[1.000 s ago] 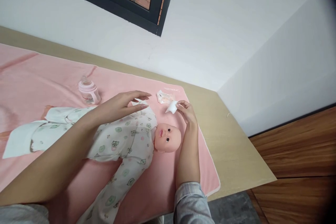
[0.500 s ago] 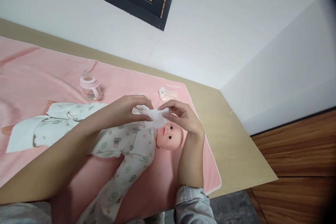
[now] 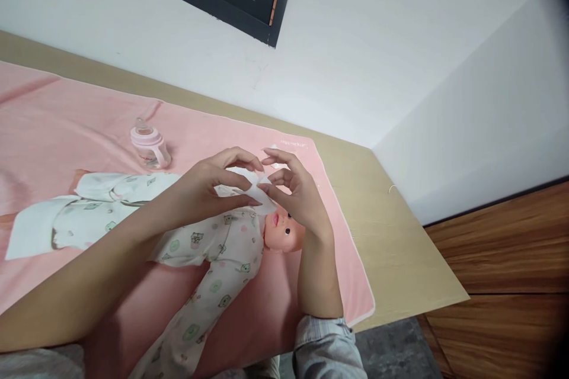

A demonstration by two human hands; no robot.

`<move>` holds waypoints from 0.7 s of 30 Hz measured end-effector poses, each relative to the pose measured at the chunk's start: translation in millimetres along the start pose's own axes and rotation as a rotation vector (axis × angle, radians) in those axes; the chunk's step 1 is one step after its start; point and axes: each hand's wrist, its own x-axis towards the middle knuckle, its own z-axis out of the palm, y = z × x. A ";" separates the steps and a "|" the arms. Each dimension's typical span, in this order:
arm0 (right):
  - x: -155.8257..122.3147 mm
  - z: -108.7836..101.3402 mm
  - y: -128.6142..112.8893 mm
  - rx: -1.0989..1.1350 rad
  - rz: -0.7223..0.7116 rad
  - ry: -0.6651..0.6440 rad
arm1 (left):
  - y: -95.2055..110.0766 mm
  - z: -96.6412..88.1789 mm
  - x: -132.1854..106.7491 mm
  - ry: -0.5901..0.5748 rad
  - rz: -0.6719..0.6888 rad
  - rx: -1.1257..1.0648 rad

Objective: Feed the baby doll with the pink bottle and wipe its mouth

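- Wipe (image 3: 260, 192) hangs just above the doll's (image 3: 284, 231) face, held between both hands.
- Left hand (image 3: 208, 180): thumb and fingertips pinched on one edge.
- Right hand (image 3: 297, 201): thumb and a finger nip the other edge, the rest spread.
- Bottle (image 3: 149, 145) stands on the doll's far side.

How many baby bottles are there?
1: the baby bottle stands on the pink blanket beyond the doll's legs, left of the tissue held by left hand and right hand. Arms may hide another.
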 end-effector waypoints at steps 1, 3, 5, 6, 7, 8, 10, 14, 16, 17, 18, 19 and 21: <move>0.5 2.7 0.0 0.006 0.001 -0.003 | 0.6 0.7 0.4 0.019 0.011 0.005; 1.1 6.2 -0.3 0.015 0.009 -0.024 | 2.7 1.0 1.1 0.035 -0.003 -0.002; 1.2 5.4 -1.1 0.016 0.025 -0.041 | 5.7 0.1 0.9 0.021 -0.049 -0.031; 1.0 3.0 -1.4 0.016 0.034 -0.044 | 7.1 -0.5 0.6 0.010 -0.077 -0.049; 0.8 -0.8 -1.4 0.017 0.042 -0.038 | 8.1 -1.1 0.1 -0.001 -0.105 -0.070; 0.7 -6.0 -0.6 0.019 0.049 -0.026 | 8.5 -1.3 -0.4 -0.016 -0.140 -0.085; 1.0 -19.9 4.3 0.028 0.060 0.000 | 6.8 0.1 -1.1 -0.062 -0.230 -0.091; 6.0 -53.6 34.3 0.061 0.097 0.048 | -4.3 11.9 0.0 -0.246 -0.377 -0.029; 10.1 -67.9 59.1 0.080 0.147 0.095 | -9.3 21.0 1.1 -0.333 -0.388 0.024; 12.1 -73.3 73.0 0.094 0.180 0.116 | -10.8 25.7 1.5 -0.366 -0.389 0.051; 13.8 -77.4 87.3 0.116 0.214 0.136 | -11.4 30.2 1.7 -0.390 -0.393 0.074; 15.0 -80.1 101.7 0.152 0.241 0.158 | -11.3 34.5 1.7 -0.409 -0.402 0.089; 15.5 -81.3 129.1 0.252 0.301 0.205 | -9.6 42.0 1.4 -0.434 -0.417 0.098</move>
